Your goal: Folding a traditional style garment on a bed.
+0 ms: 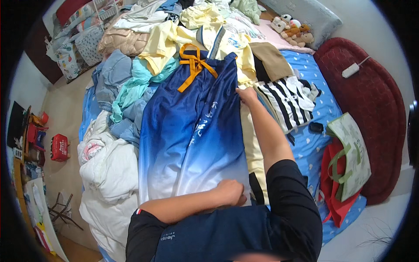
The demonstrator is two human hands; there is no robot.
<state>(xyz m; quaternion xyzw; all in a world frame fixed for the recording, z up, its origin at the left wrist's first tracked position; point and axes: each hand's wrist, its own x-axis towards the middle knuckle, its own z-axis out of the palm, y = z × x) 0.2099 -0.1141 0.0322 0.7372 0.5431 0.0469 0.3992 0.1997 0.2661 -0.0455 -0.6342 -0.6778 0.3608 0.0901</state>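
A blue-to-white gradient satin garment (196, 121) with white characters lies lengthwise before me. An orange ribbon (195, 65) is tied in a bow at its far end. My right hand (247, 95) pinches the garment's right edge near that end, with the arm stretched forward. My left hand (231, 192) reaches across my body to the near right corner of the white hem, its fingers curled; the fingertips are partly hidden, but fabric seems gathered in them. Pale yellow clothing (252, 140) lies under the garment's right side.
White cloth (108, 173), blue denim (114, 75) and a turquoise garment (132, 88) are heaped left. A striped black-and-white garment (286, 101), a small black object (316, 127) and a green-white bag (353, 154) lie right. A dark red headboard (366, 98) borders the bed.
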